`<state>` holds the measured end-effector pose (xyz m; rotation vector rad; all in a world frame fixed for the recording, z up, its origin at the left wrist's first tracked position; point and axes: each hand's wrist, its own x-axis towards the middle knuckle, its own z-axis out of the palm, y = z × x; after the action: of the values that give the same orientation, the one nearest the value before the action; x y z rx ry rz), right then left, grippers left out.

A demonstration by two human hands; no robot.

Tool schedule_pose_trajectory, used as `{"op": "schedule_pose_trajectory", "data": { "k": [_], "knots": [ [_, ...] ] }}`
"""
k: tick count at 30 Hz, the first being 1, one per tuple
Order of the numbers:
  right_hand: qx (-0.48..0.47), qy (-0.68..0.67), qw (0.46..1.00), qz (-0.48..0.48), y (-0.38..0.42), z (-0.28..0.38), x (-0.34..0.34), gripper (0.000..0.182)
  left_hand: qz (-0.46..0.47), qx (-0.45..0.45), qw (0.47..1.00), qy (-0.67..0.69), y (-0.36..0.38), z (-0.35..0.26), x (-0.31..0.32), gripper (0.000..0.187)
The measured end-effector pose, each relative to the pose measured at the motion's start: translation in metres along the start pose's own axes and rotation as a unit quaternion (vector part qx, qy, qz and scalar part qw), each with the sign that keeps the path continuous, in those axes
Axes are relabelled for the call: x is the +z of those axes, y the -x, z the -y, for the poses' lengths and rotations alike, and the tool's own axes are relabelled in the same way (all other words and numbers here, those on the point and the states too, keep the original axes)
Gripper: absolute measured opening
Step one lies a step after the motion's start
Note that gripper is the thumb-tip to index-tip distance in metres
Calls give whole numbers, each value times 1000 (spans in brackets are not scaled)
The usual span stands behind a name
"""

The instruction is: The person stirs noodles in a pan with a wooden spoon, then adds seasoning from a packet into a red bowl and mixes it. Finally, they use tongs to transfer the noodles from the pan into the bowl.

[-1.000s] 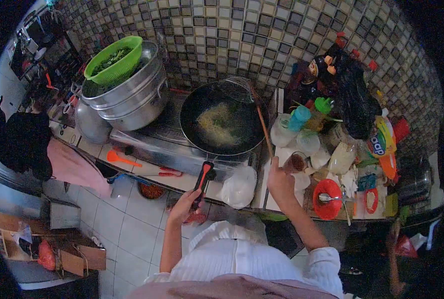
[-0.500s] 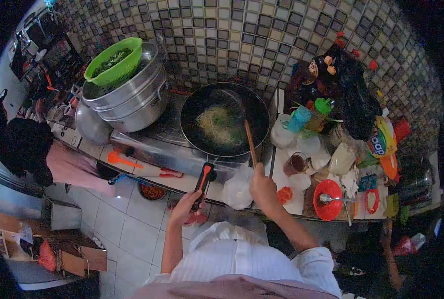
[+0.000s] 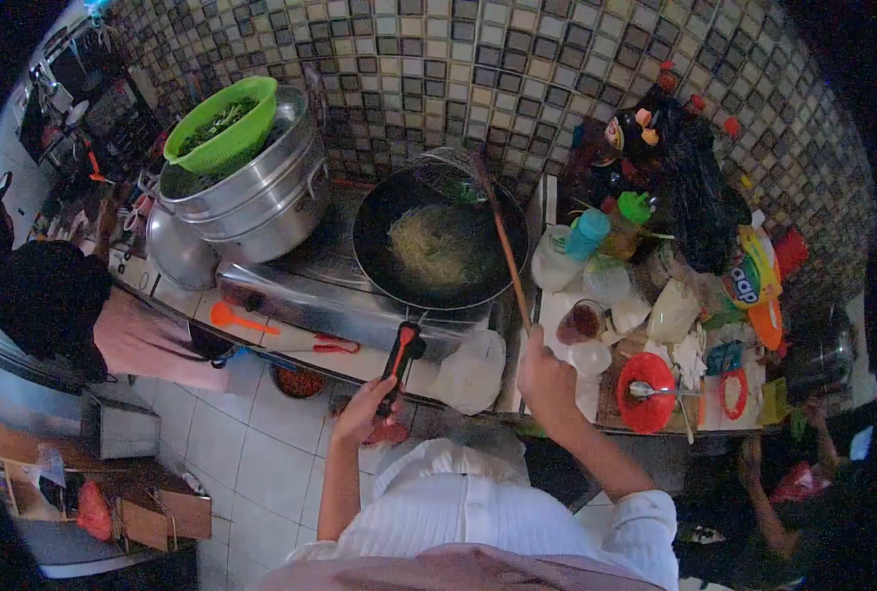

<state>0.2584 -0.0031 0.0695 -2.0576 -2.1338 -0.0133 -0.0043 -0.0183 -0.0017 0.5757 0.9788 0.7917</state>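
Observation:
A black wok (image 3: 374, 261) sits on the stove with pale noodles and bits of green (image 3: 429, 244) in it. My left hand (image 3: 362, 409) is wrapped round the wok's black and red handle (image 3: 402, 350). My right hand (image 3: 548, 382) grips the long wooden handle of a wire skimmer (image 3: 505, 241). The skimmer's mesh head is over the wok's far rim, with something green showing near it. Between my hands, a white plastic bag (image 3: 472, 372) lies at the counter's front edge.
To the left stands a large steamer pot (image 3: 261, 202) with a green basket of leaves (image 3: 224, 123) on top. An orange spoon (image 3: 241, 319) lies on the counter edge. Bottles, cups and a red bowl (image 3: 645, 406) crowd the right. Other people are at far left and lower right.
My right hand has moved right and slightly nearer me. The skimmer's head has come up from inside the wok to its far rim. My left hand stays on the handle.

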Motion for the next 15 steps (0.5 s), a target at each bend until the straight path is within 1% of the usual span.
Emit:
{"op": "schedule_pose_trajectory", "data": {
  "k": [3,7,9,10,12,13,15],
  "knots": [
    [9,24,1000,18,-18,-8,13,37,5,3,1000,-2,6,-6,5,27],
    [-1,30,1000,4,-32,-20,42,39,1,-1,1000,-6,5,-6,4,27],
    [23,-11,999,40,-36,-21,49,42,10,-3,1000,0,5,-5,3,27],
    [23,-11,999,39,-37,-19,49,42,10,-3,1000,-1,6,-7,4,27],
    [59,-74,993,65,-39,-12,48,29,-10,-18,999,-29,9,-10,7,27],
    [59,-74,993,66,-38,-11,48,29,-11,-18,999,-28,8,-9,5,27],
    [38,-138,989,27,-37,-9,47,27,-7,-29,999,-12,4,-5,0,27]
  ]
}}
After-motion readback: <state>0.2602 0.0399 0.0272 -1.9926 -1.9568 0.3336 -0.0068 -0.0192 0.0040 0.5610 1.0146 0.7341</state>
